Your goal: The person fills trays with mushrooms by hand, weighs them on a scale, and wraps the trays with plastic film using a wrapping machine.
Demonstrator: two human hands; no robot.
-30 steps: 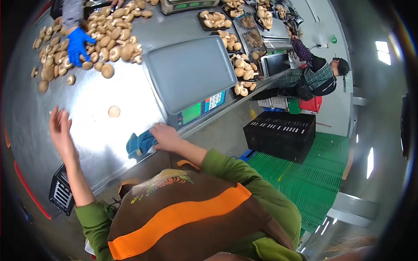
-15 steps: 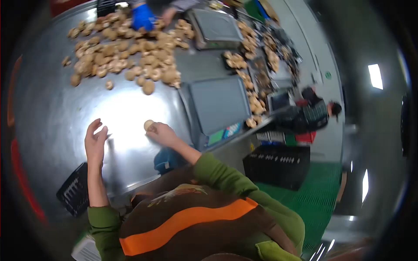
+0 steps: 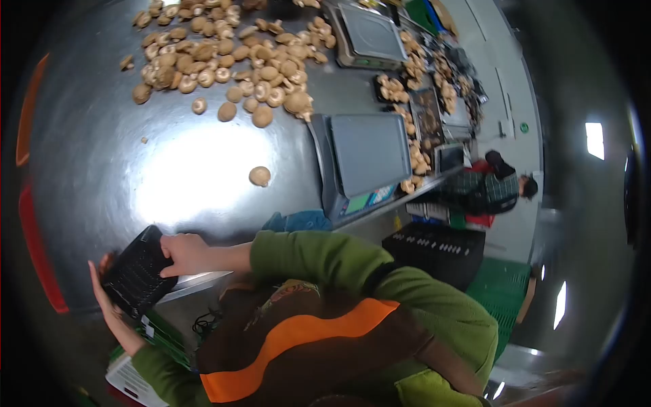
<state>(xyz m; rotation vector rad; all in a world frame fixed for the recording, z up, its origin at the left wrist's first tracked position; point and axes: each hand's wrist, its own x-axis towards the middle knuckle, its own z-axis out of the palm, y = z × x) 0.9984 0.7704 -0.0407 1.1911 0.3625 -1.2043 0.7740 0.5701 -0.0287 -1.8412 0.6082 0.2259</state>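
A black slotted tray (image 3: 140, 275) is tilted at the table's near left edge. My right hand (image 3: 184, 256) grips its right side, thumb and fingers pinched on the rim. Against its left side lies my left hand (image 3: 107, 288), fingers stretched out and partly hidden behind the tray. One brown mushroom (image 3: 259, 176) rests alone on the metal table (image 3: 95, 163), above and right of my hands. Farther up is a large heap of mushrooms (image 3: 203, 51), with a few loose ones at its lower edge.
A grey scale (image 3: 369, 152) stands right of the lone mushroom, with another scale (image 3: 371, 32) beyond it. Blue cloth (image 3: 298, 221) lies by my right sleeve. Black crate (image 3: 434, 254) and a person (image 3: 485, 190) are at the right.
Both hands moved down and left to the black tray, which is now raised and turned. The mushroom my right hand held now lies on the table. The co-worker's blue-gloved hand left view.
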